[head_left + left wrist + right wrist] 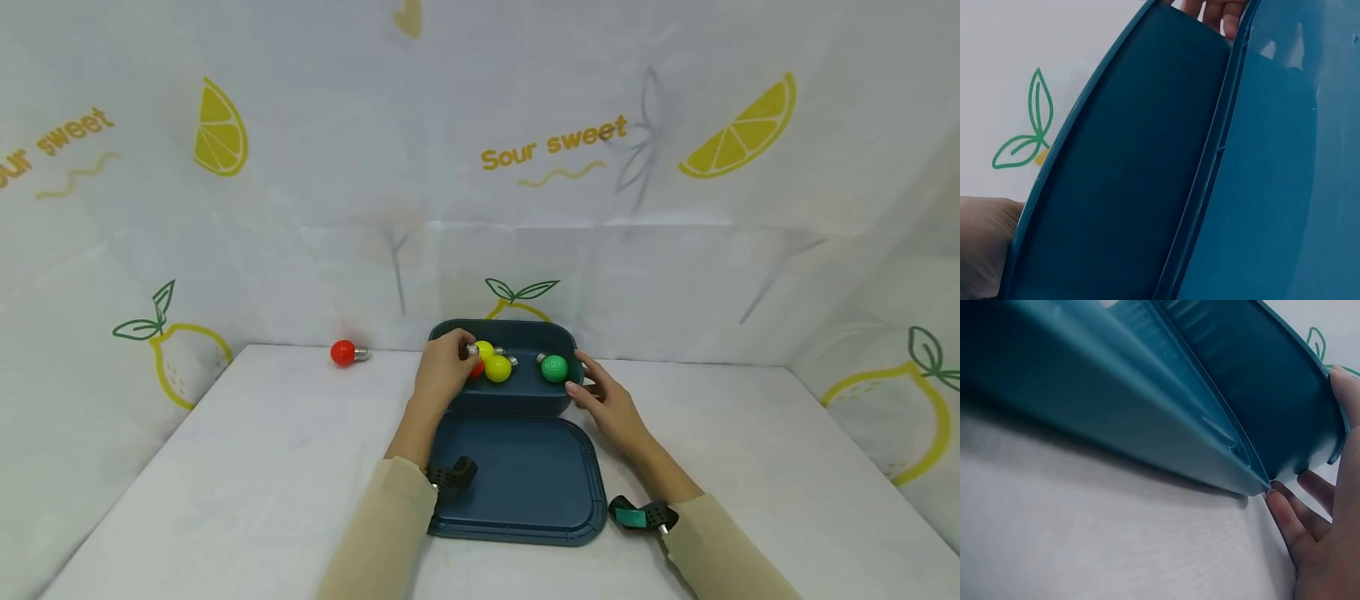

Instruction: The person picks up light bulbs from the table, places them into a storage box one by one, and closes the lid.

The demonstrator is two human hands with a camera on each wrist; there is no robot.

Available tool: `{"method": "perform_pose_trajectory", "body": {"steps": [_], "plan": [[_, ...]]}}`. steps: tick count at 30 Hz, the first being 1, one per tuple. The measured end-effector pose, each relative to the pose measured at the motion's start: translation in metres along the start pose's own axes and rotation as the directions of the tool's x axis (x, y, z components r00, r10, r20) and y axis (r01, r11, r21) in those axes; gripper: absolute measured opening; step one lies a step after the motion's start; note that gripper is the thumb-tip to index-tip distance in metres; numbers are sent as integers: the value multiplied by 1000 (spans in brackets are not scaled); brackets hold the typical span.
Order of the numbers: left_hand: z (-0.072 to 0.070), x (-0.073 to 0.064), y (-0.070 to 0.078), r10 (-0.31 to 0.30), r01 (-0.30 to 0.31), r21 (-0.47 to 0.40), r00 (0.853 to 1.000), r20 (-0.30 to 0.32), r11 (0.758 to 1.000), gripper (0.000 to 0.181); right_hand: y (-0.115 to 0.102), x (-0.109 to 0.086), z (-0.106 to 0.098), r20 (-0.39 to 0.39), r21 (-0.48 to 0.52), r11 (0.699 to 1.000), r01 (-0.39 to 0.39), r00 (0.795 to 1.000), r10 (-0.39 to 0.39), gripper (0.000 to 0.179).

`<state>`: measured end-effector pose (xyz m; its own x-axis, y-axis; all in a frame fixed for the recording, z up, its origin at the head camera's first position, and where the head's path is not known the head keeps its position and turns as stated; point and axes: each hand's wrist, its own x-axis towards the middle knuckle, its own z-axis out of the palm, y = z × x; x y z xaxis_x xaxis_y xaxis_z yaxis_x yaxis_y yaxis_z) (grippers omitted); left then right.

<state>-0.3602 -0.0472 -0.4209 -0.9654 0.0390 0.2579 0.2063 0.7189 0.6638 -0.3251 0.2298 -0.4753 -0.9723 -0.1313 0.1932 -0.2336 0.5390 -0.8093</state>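
A dark blue box (528,403) with no lid on it stands at the back of the table. My left hand (442,367) reaches over its left end and pinches a red bulb (477,369) by its metal base. Beside that bulb, inside the box, lie two yellow bulbs (498,368) and a green bulb (555,368). My right hand (611,408) grips the box's right end, thumb at the front corner and fingers along the side. In the left wrist view the box wall (1116,156) hides the left fingertips and the bulbs.
The box's flat lid (517,483) lies on the table directly in front of the box, under my left wrist. Another red bulb (343,353) rests at the table's back edge on the left. A white printed cloth (337,167) hangs behind the table.
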Motion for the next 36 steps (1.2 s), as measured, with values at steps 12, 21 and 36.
{"method": "perform_pose_trajectory", "body": {"steps": [12,21,36], "plan": [[2,3,2,-38,34,60,998,56,998,23,-3,-2,1,-7,18,1000,11,1000,-11,64],[4,3,-1,-26,24,51,999,45,998,28,-3,-1,0,-4,23,1000,13,1000,-12,65],[1,0,2,-5,3,38,999,40,999,31,-3,-1,0,-1,11,1000,14,1000,-14,65]]}}
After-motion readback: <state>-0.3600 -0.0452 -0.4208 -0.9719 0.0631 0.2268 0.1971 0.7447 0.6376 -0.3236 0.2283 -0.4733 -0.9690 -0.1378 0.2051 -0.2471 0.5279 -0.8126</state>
